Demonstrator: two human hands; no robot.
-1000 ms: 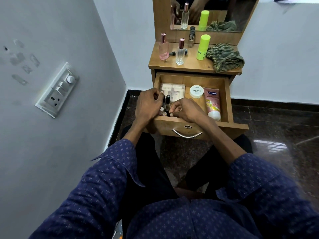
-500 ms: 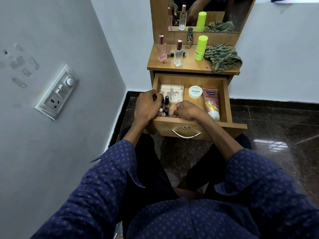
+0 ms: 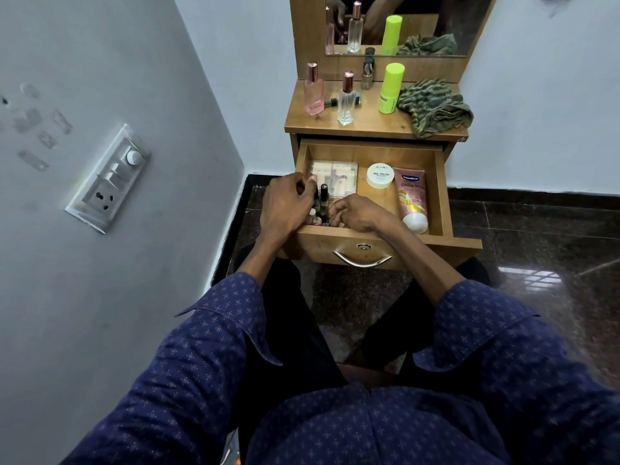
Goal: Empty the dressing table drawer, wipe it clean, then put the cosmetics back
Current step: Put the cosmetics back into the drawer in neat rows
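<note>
— At the centre of the frame, what is inside the open wooden drawer (image 3: 439, 182)?
— Both hands. The left hand (image 3: 285, 204) curls its fingers around small dark nail polish bottles (image 3: 322, 204); the right hand (image 3: 357, 214) has curled fingers among them, its hold I cannot tell.
— And further right?
— A white round nail polish jar (image 3: 379, 175) and a pink tube (image 3: 412, 198).

Bare drawer (image 3: 375, 152) floor behind white jar (image 3: 379, 175) (hands crowd front-left corner).
</note>
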